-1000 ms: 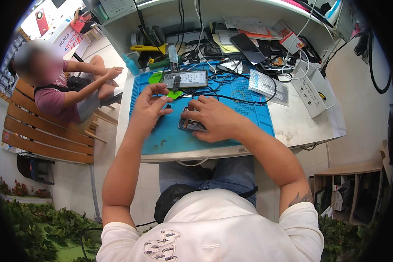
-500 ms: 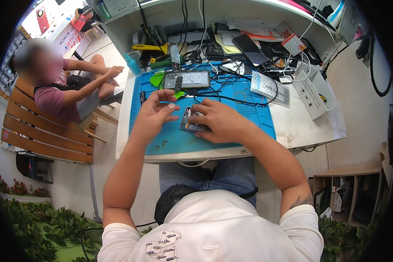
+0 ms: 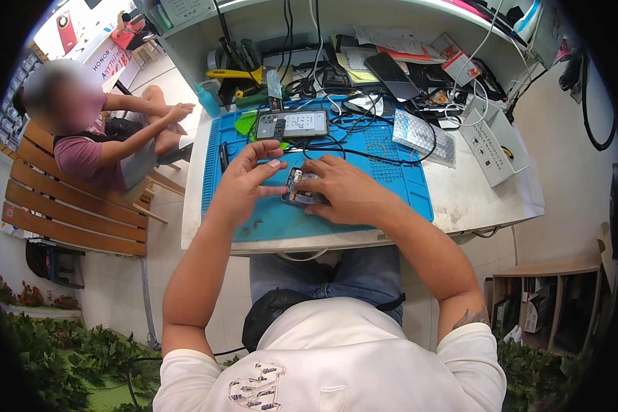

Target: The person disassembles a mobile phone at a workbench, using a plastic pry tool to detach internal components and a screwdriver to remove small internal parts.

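White-topped desk (image 3: 453, 199) is largely covered by a blue mat (image 3: 281, 229). Near the frame's centre, an opened phone (image 3: 296, 197) with bared insides is laid on the mat. Its left edge is reached by one extended finger of the left hand (image 3: 243, 187), thumb and fingers held apart. Its right part is covered by the bent right hand (image 3: 346, 189); whether anything is pinched there cannot be told. Above, a second phone (image 3: 305, 123) is seen.
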A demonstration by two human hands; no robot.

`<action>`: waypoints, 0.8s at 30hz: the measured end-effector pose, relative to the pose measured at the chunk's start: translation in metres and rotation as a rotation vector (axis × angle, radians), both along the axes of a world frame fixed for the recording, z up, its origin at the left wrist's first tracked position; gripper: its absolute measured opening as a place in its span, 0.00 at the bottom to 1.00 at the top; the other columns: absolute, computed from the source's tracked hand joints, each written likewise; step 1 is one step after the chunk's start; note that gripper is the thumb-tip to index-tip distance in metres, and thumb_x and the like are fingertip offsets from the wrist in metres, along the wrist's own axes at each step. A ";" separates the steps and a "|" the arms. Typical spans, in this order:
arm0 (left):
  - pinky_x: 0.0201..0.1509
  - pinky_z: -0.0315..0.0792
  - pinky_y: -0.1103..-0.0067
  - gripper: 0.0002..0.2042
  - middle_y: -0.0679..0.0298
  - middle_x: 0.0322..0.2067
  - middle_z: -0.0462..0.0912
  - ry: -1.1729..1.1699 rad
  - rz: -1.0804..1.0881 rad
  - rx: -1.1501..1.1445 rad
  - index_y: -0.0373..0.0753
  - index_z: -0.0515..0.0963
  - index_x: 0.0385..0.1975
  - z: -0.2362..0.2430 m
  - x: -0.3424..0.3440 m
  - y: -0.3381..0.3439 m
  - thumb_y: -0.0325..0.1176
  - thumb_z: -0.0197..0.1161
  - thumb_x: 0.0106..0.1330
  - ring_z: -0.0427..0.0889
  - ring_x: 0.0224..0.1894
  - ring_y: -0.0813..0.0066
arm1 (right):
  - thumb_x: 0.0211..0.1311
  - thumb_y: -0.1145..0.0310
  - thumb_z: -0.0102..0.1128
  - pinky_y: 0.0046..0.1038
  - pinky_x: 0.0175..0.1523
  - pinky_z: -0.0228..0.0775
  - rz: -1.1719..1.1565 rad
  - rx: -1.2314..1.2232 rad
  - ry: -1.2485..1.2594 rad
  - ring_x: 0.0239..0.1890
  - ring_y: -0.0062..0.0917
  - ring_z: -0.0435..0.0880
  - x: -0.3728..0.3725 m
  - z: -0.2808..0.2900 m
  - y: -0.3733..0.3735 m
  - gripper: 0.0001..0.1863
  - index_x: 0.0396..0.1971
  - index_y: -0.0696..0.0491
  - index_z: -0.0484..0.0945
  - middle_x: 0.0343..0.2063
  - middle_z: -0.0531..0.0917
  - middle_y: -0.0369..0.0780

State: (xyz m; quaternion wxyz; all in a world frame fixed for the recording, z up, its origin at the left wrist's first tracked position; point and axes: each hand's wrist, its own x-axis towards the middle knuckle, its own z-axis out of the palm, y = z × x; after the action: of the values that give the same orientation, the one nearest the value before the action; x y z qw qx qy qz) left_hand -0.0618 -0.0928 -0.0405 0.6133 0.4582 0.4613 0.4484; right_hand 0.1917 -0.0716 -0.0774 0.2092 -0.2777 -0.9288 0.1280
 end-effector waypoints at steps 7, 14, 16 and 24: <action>0.60 0.87 0.69 0.21 0.56 0.63 0.81 0.228 0.072 0.238 0.34 0.75 0.70 0.003 -0.033 0.016 0.32 0.66 0.82 0.86 0.63 0.64 | 0.64 0.60 0.79 0.41 0.70 0.77 0.001 0.004 0.004 0.62 0.41 0.80 -0.002 0.000 0.000 0.23 0.58 0.48 0.91 0.62 0.84 0.44; 0.49 0.85 0.79 0.15 0.61 0.45 0.89 0.372 0.318 0.345 0.32 0.81 0.62 0.027 -0.125 0.048 0.32 0.67 0.83 0.90 0.42 0.75 | 0.64 0.61 0.77 0.42 0.70 0.78 0.062 -0.049 -0.026 0.63 0.40 0.80 0.004 0.008 0.003 0.21 0.57 0.48 0.92 0.63 0.84 0.43; 0.42 0.84 0.82 0.13 0.63 0.39 0.90 0.463 0.338 0.334 0.32 0.85 0.57 0.019 -0.134 0.052 0.33 0.70 0.81 0.89 0.36 0.78 | 0.64 0.61 0.76 0.41 0.70 0.79 0.090 -0.070 -0.034 0.64 0.40 0.80 0.005 0.009 0.007 0.21 0.56 0.48 0.92 0.63 0.84 0.43; 0.38 0.82 0.83 0.13 0.64 0.36 0.91 0.639 0.293 0.296 0.29 0.87 0.52 -0.028 -0.133 0.071 0.32 0.75 0.77 0.86 0.33 0.81 | 0.59 0.64 0.76 0.41 0.70 0.79 0.142 -0.133 -0.040 0.65 0.40 0.80 0.012 0.015 0.015 0.22 0.54 0.49 0.92 0.65 0.82 0.43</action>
State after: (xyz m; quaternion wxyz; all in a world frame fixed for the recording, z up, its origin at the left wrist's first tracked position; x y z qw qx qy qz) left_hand -0.1945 -0.0218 -0.0686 0.2951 0.5877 0.6202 0.4277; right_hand 0.2034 -0.0563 -0.0622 0.1619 -0.2269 -0.9396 0.1986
